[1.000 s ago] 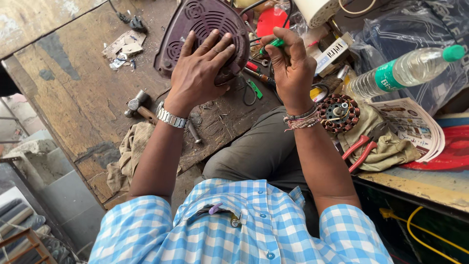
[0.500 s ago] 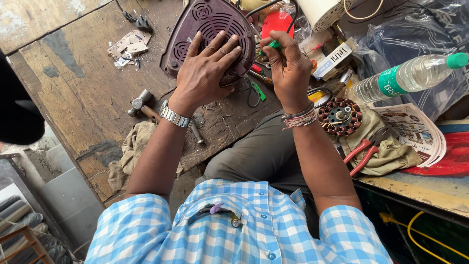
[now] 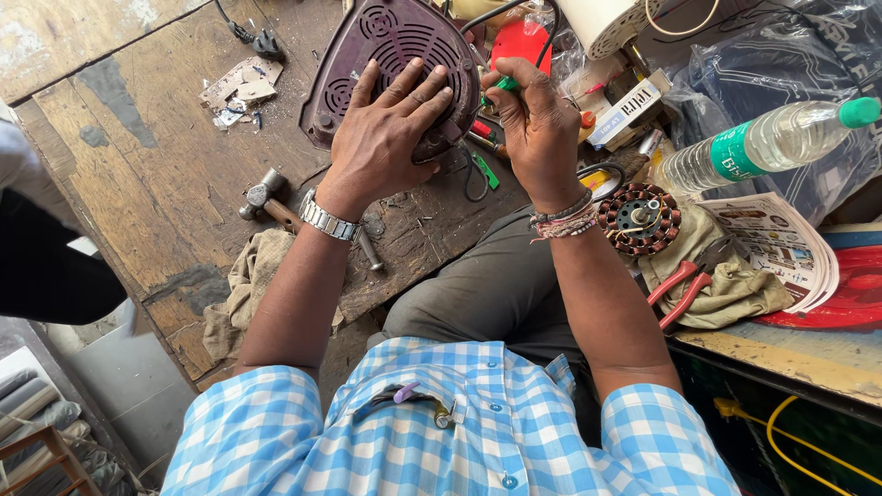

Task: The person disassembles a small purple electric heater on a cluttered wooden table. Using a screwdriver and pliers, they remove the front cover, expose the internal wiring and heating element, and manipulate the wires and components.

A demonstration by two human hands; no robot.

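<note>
Maroon vented housing point(image 3: 390, 55) lies flat on the tabletop point(image 3: 156, 174), its narrow end pointing away from you. Your left hand point(image 3: 386, 138) presses on it, fingers spread; your right hand point(image 3: 537, 129) is closed around a green-handled screwdriver point(image 3: 505, 84), just beside its right edge.

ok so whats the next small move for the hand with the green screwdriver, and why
Probably press the green-handled screwdriver down and turn it. The right hand grips it upright at the edge of the maroon vented cover, and the left hand lies flat on the cover, steadying it.
</note>
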